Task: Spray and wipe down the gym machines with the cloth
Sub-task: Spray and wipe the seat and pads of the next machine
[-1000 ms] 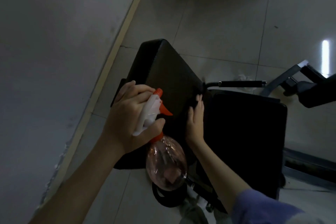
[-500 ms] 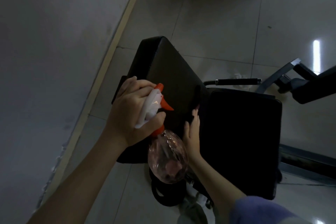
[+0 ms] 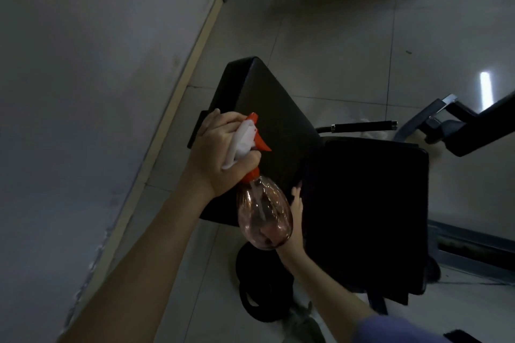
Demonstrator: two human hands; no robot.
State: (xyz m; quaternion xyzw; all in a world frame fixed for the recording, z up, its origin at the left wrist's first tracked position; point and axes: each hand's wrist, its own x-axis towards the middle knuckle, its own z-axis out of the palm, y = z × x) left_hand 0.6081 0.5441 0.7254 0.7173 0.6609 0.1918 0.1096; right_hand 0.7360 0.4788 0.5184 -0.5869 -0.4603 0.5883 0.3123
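Pink-tinted clear plastic spray bottle with an orange-and-white trigger is hanging at the frame's centre over the black padded gym bench, the left hand curling its fingers round the trigger head. The right hand, mostly hidden behind the bottle, is touching the pad's edge. I cannot tell how its fingers lie, or whether they hold the cloth.

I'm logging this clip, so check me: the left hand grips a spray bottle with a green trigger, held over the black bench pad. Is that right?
Not quite. The trigger is orange, not green, as the head view shows. The rest holds: the left hand grips the spray bottle, held over the black bench pad.
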